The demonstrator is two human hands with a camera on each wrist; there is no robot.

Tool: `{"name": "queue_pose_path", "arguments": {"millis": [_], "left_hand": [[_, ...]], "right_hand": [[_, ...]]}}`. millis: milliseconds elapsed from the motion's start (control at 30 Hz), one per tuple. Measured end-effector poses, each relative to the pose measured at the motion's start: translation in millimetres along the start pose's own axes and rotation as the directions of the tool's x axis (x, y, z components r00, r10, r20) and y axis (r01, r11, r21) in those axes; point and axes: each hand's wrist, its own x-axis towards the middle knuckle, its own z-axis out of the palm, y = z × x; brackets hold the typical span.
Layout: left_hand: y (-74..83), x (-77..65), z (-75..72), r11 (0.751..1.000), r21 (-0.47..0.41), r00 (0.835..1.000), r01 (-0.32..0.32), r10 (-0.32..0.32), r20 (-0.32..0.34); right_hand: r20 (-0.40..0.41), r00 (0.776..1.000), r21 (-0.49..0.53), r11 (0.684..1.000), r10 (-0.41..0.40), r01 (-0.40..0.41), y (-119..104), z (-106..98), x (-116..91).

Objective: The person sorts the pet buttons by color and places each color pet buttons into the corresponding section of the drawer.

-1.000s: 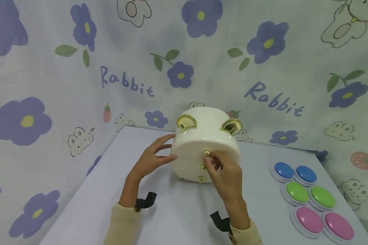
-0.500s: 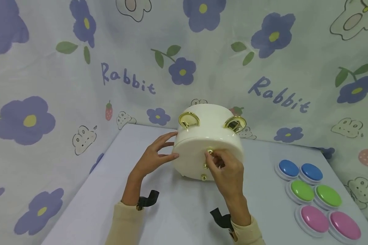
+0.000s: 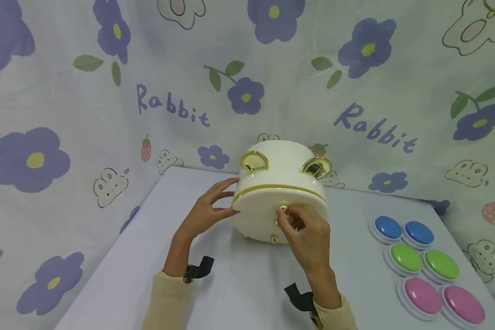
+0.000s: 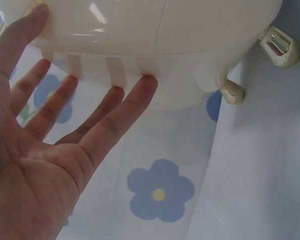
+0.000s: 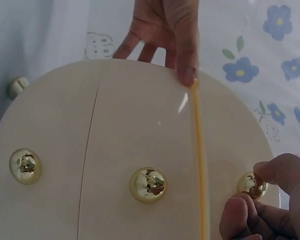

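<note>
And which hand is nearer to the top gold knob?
Right: the right hand pinches the top gold knob, while the left hand is apart from it, at the left side of the white box.

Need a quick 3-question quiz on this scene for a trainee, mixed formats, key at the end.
1. Multiple choice. What does the right hand pinch?
a) the bottom gold knob
b) the top gold knob
c) a gold-rimmed ear

2. True or false: the fingers of the left hand touch the side of the white box.

3. Count. In the head view, how many round buttons lie to the right of the box, and in which colours?

Key:
1. b
2. True
3. Six: two blue, two green, two pink
</note>
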Motion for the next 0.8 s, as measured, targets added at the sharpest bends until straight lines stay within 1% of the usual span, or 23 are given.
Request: {"name": "queue_pose_path", "arguments": {"millis": [300, 600, 800], "left_hand": [[-0.3, -1.6, 0.7, 1.0, -0.003, 1.0, -0.003, 0.003, 0.003], [-1.1, -2.0, 1.6, 1.0, 0.024, 1.0, 0.006, -0.006, 0.0], [-0.6, -1.6, 1.1, 1.0, 0.021, 1.0, 0.014, -0.014, -0.002]], "right_hand": [[0.006, 1.0, -0.013, 1.0, -0.004, 0.004, -4.6, -4.2, -3.5], [0.042, 0.999, -0.028, 0.999, 0.03, -0.029, -8.6, -10.3, -5.4], [0.067, 0.997, -0.031, 0.999, 0.043, -0.041, -11.8, -14.0, -4.8]]}}
